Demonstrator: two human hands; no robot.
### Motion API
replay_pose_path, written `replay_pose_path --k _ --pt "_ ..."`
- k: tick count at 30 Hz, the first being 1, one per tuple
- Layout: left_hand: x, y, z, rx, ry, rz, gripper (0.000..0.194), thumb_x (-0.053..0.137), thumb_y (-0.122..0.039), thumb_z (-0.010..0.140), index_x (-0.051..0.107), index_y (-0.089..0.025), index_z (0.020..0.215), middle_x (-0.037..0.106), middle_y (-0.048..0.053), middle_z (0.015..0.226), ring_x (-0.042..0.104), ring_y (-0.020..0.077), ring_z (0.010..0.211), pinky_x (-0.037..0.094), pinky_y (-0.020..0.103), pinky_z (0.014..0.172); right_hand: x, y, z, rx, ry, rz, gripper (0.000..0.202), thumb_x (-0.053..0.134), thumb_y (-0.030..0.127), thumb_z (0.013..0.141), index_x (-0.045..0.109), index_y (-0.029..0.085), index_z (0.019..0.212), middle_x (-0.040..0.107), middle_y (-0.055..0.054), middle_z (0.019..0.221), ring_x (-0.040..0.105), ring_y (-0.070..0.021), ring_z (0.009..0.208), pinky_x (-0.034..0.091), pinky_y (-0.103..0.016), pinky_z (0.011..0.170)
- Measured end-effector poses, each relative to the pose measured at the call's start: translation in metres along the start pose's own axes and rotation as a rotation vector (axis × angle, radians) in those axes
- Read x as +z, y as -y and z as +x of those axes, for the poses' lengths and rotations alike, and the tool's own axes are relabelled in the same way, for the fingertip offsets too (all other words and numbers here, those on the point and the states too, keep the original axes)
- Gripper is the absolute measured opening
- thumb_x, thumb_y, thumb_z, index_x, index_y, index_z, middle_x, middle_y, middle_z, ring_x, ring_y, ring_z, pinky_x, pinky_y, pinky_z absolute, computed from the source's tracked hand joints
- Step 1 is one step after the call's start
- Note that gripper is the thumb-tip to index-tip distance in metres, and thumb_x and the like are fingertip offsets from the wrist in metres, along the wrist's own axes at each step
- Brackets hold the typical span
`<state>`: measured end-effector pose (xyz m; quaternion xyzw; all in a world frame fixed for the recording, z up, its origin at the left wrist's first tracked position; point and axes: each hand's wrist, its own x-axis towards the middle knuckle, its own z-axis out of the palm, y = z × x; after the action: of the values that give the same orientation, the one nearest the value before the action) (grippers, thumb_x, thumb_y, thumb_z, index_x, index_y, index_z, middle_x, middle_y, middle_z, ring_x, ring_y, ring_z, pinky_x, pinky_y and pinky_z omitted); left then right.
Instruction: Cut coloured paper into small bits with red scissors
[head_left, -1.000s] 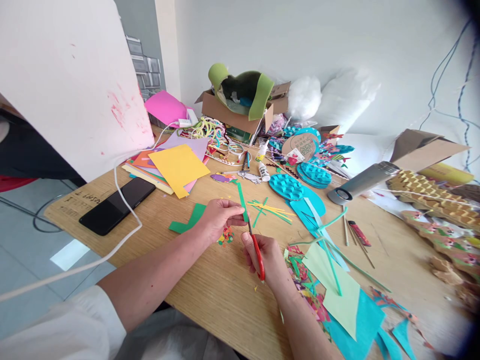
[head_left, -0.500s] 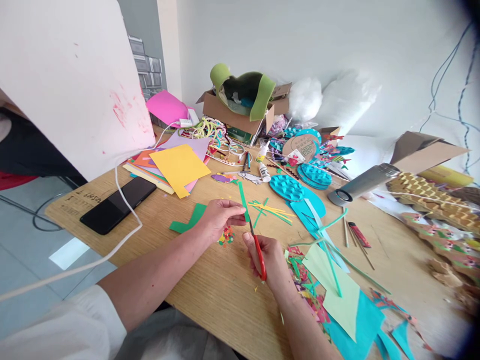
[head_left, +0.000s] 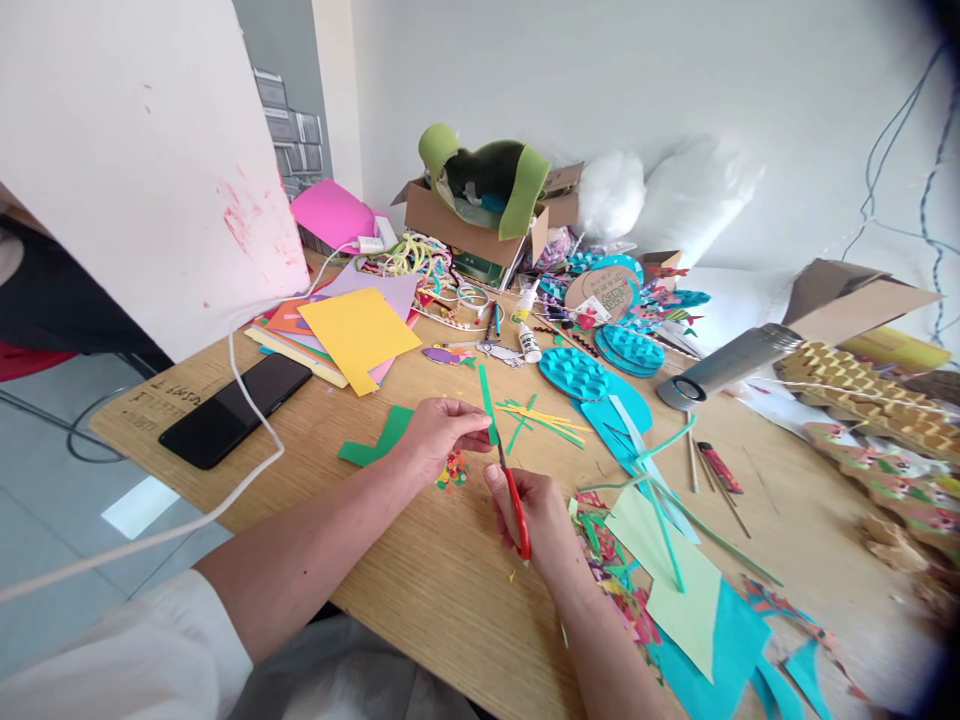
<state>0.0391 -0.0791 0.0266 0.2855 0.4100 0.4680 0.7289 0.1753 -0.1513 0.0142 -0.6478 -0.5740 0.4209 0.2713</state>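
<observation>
Between the fingertips of my left hand [head_left: 442,437] a narrow green paper strip [head_left: 486,392] is pinched, standing nearly upright. My right hand [head_left: 534,520] is closed round the red handles of a pair of scissors [head_left: 516,510]. The blades reach up to the strip's lower end, by my left fingertips; whether they are parted is too small to tell. Just beyond lie thin green and yellow paper strips [head_left: 551,423], crossing one another. Small coloured paper dots [head_left: 453,470] are heaped below my left hand, and a larger green paper piece [head_left: 375,440] lies left of it.
Coloured paper sheets [head_left: 360,335] and a black phone [head_left: 236,410] lie to the left, a white cable [head_left: 259,455] crossing the phone. Glue bottles [head_left: 529,345] stand farther back. A steel flask [head_left: 727,368] lies at right, near paper scraps [head_left: 615,570] and pale green paper [head_left: 675,580].
Both hands stay in nearly the same place, with the green strip and the scissors held as before. The scissors have shifted very slightly; the rest looks the same.
</observation>
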Motion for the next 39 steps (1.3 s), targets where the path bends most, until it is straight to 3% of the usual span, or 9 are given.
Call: replay_pose_path --k 12,24,39 --pt "0.0009 0.0021 0.0006 -0.004 -0.002 0.0 0.008 0.073 -0.008 0.059 0.065 -0.008 0.06 0.062 0.004 0.055 0.06 0.0125 0.05 0.053 0.027 0.054 0.0014 -0.0008 0.0021 -0.032 -0.005 -0.015 0.054 0.046 0.064 0.082 0.044 0.018 0.054 0.049 0.001 0.039 0.052 -0.0137 0.032 0.032 -0.019 0.034" --pt "0.0002 0.0041 0.0015 -0.02 0.019 -0.024 0.012 0.076 -0.011 0.056 0.065 -0.008 0.06 0.062 0.004 0.055 0.06 0.0127 0.051 0.054 0.027 0.054 0.0039 0.0001 -0.0007 -0.025 -0.065 -0.057 0.058 0.042 0.069 0.081 0.04 0.019 0.053 0.043 0.002 0.039 0.044 -0.0104 0.032 0.027 -0.019 0.035" --pt "-0.0021 0.0065 0.0008 -0.045 0.044 0.05 0.014 0.077 -0.017 0.057 0.067 -0.009 0.062 0.065 0.006 0.056 0.062 0.0133 0.051 0.052 0.025 0.055 0.0028 -0.0041 0.0018 -0.074 -0.07 -0.115 0.06 0.041 0.068 0.083 0.046 0.017 0.052 0.047 0.0 0.039 0.046 -0.0112 0.034 0.03 -0.019 0.038"
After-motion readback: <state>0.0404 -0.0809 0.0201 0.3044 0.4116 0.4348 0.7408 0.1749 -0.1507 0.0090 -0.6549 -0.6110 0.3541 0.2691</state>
